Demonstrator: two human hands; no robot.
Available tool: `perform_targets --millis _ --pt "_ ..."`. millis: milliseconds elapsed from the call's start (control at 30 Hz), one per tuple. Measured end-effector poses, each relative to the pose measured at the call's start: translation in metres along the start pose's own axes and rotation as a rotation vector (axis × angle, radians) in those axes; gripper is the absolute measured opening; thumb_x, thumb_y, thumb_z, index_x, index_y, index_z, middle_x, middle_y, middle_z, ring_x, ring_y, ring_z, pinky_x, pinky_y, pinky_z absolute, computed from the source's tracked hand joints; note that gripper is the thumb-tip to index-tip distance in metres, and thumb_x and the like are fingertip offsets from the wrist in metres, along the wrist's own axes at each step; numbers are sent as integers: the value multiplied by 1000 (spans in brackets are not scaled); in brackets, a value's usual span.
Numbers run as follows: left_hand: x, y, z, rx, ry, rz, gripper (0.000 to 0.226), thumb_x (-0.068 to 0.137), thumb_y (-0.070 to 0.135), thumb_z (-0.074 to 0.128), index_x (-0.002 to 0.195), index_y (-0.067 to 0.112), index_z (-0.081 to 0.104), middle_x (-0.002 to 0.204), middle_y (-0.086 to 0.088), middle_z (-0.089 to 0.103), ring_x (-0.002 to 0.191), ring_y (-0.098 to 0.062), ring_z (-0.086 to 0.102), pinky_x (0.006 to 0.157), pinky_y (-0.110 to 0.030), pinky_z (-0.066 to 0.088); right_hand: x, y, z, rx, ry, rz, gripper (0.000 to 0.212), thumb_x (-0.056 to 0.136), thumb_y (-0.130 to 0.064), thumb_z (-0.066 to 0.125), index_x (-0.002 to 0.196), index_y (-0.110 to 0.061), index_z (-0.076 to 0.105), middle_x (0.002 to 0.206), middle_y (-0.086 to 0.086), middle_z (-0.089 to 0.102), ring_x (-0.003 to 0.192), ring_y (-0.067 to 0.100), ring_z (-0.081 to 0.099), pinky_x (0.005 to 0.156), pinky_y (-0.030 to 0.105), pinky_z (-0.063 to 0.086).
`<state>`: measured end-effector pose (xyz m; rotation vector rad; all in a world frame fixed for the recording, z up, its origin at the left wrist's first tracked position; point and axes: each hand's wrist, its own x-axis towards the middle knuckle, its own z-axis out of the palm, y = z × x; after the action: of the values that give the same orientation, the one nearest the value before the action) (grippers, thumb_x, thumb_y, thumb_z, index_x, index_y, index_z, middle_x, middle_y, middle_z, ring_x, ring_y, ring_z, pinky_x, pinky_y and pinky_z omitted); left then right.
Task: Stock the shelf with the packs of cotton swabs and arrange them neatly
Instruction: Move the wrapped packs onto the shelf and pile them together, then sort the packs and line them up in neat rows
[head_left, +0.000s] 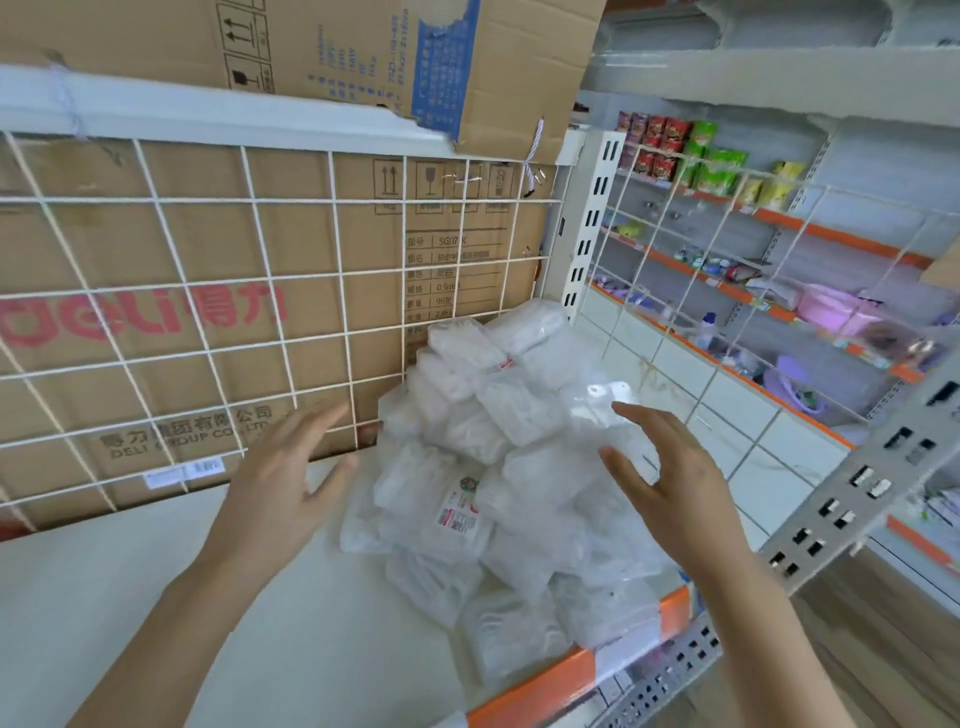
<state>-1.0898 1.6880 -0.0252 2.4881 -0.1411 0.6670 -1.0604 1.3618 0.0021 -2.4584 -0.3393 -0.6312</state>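
Observation:
A loose heap of clear packs of cotton swabs (493, 457) lies at the right end of the white shelf board (156, 597), from the wire back grid down to the orange front strip. One pack shows a red and white label (460, 512). My left hand (280, 478) hovers just left of the heap, fingers spread and straight, holding nothing. My right hand (670, 478) hovers at the heap's right side, fingers spread, its fingertips close to or touching the top packs.
A white wire grid (208, 322) backs the shelf, with brown cardboard boxes (182, 291) behind it. A perforated upright (852, 499) and an orange price strip (561, 680) edge the shelf at the right and front. Stocked shelves (753, 270) stand across the aisle.

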Motion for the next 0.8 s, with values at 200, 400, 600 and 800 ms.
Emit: perform_targets --millis 200,400,600,800 --pt "-71 -2 -20 159 -50 -51 60 83 48 37 126 12 58 126 -7 60 112 -27 55 90 -42 44 -64 -2 -8 14 -42 10 37 88 -30 63 122 -15 59 119 4 60 107 25 59 81 26 40" --pt "-142 -1 -46 244 -76 -67 57 83 47 38 125 16 60 129 -6 59 116 -19 48 93 -43 42 -127 -18 -5 67 -89 56 37 89 -36 59 122 -19 59 123 2 58 109 24 56 76 30 39" --pt "-199 -11 -84 289 -53 -139 55 82 46 39 123 15 61 127 -6 60 114 -24 53 94 -46 44 -163 -49 -1 110 -130 23 44 85 -44 57 122 -20 59 114 -8 54 81 22 58 68 30 35" --pt "-237 -30 -126 383 -20 -241 60 81 49 36 122 15 61 127 -7 60 114 -29 56 93 -49 43 -176 -78 16 138 -189 34 37 88 -35 63 123 -22 58 122 -3 56 75 24 58 64 30 35"
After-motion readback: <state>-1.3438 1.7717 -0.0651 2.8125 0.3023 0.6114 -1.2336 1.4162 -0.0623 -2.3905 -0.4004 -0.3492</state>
